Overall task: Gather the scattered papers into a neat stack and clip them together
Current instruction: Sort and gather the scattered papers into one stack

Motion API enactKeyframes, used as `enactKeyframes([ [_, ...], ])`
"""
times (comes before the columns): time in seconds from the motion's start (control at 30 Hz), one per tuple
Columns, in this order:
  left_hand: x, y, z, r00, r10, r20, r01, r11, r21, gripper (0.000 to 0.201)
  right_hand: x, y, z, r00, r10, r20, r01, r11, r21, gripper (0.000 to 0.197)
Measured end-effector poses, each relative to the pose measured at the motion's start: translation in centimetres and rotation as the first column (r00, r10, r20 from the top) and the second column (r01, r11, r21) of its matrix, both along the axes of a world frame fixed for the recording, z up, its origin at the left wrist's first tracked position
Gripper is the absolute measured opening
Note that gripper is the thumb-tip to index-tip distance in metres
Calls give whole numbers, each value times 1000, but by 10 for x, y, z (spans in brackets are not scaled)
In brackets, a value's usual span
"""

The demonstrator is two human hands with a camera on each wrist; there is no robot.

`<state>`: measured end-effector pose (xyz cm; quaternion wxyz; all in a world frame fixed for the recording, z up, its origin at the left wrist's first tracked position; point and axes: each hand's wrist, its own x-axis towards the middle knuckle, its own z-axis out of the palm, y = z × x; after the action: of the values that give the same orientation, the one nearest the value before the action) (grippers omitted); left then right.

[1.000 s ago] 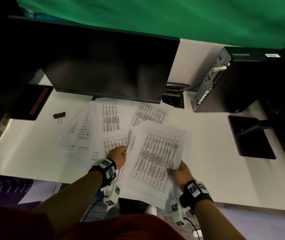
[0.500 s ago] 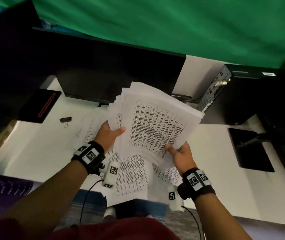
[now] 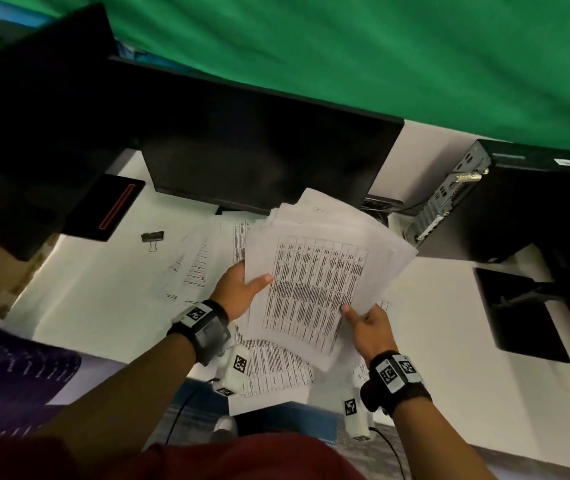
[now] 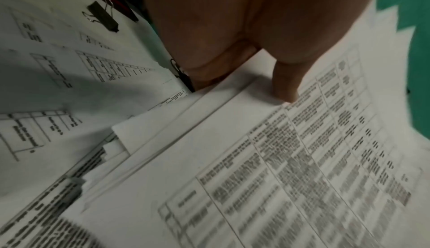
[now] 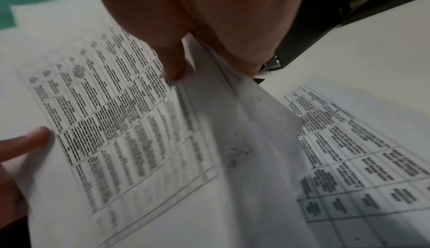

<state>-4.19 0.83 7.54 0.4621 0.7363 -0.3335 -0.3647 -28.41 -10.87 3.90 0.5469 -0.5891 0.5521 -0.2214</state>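
Observation:
Both hands hold an uneven sheaf of printed papers (image 3: 314,282) lifted off the white desk. My left hand (image 3: 238,289) grips its left edge, thumb on top (image 4: 287,84). My right hand (image 3: 366,320) pinches the lower right edge, thumb on the top sheet (image 5: 172,62). The sheaf (image 4: 267,160) (image 5: 130,123) is fanned, its edges out of line. More loose sheets lie on the desk to the left (image 3: 200,258) and below the sheaf (image 3: 276,372). A black binder clip (image 3: 152,238) (image 4: 103,16) lies on the desk at the left, apart from both hands.
A dark monitor (image 3: 262,157) stands behind the papers. A black computer case (image 3: 505,202) lies at the right, a black stand base (image 3: 518,310) in front of it. A black device with a red stripe (image 3: 110,209) sits at the left. A green cloth hangs behind.
Both hands lifted the sheaf from the desk a second ago and still hold it up. Since half a second ago it has dropped slightly and tilted; the head view shifted.

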Motion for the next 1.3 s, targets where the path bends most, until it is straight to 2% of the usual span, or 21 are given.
enactKeyframes([
  [0.1, 15, 8, -21, 992, 91, 83, -99, 991, 95, 24, -23, -3, -11, 1000, -10, -6, 11, 997, 70, 22],
  [0.17, 27, 18, -39, 976, 163, 143, -198, 938, 284, 32, -41, -1, -21, 997, -67, -26, 69, 989, 129, 24],
  [0.27, 32, 34, -57, 990, 91, 110, -139, 801, 583, 57, -65, 1, -45, 987, -101, -129, 125, 971, 203, 24],
  [0.33, 28, 39, -64, 994, 26, 108, -92, 738, 668, 69, -74, 1, -62, 968, -53, -245, 111, 966, 232, 27],
  [0.4, 20, 38, -68, 990, 15, 141, -112, 697, 708, 80, -75, 3, -73, 938, 29, -346, 61, 967, 246, 33],
  [0.43, 16, 36, -69, 990, 32, 137, -121, 688, 715, 85, -73, 4, -74, 927, 52, -371, 47, 967, 252, 35],
  [0.5, 10, 29, -72, 984, 178, 25, -148, 723, 675, 94, -68, 3, -78, 923, 87, -375, 19, 963, 269, 37],
  [0.57, 4, 25, -74, 937, 335, -100, -204, 757, 621, 100, -65, 3, -79, 919, 110, -377, -3, 962, 273, 36],
  [0.6, 2, 22, -75, 927, 359, -107, -222, 757, 614, 102, -64, 2, -81, 918, 114, -379, -8, 963, 269, 36],
  [0.67, -3, 20, -75, 931, 351, -102, -221, 763, 607, 100, -64, 3, -84, 921, 105, -376, -2, 965, 264, 38],
  [0.73, -6, 20, -76, 949, 308, -68, -202, 758, 620, 88, -65, 4, -85, 926, 94, -366, 10, 962, 271, 39],
  [0.83, 2, 16, -69, 976, 188, 111, -216, 756, 618, 71, -67, 6, -86, 931, 94, -352, 14, 957, 290, 35],
  [0.87, 9, 14, -67, 969, 177, 174, -247, 759, 602, 68, -68, 6, -85, 933, 94, -348, 11, 957, 288, 33],
  [0.97, 35, 3, -52, 945, 220, 241, -318, 780, 538, 59, -69, 7, -85, 936, 95, -339, 10, 956, 293, 34],
  [1.07, 53, -9, -43, 959, 227, 170, -284, 786, 549, 49, -68, 7, -84, 939, 83, -335, 21, 955, 295, 37],
  [1.17, 60, -15, -49, 965, 248, 82, -252, 802, 541, 47, -68, 7, -86, 933, 82, -349, 25, 956, 291, 28],
  [1.3, 57, -16, -53, 927, 373, 30, -342, 809, 478, 60, -68, 8, -86, 933, 73, -353, 34, 957, 288, 29],
])
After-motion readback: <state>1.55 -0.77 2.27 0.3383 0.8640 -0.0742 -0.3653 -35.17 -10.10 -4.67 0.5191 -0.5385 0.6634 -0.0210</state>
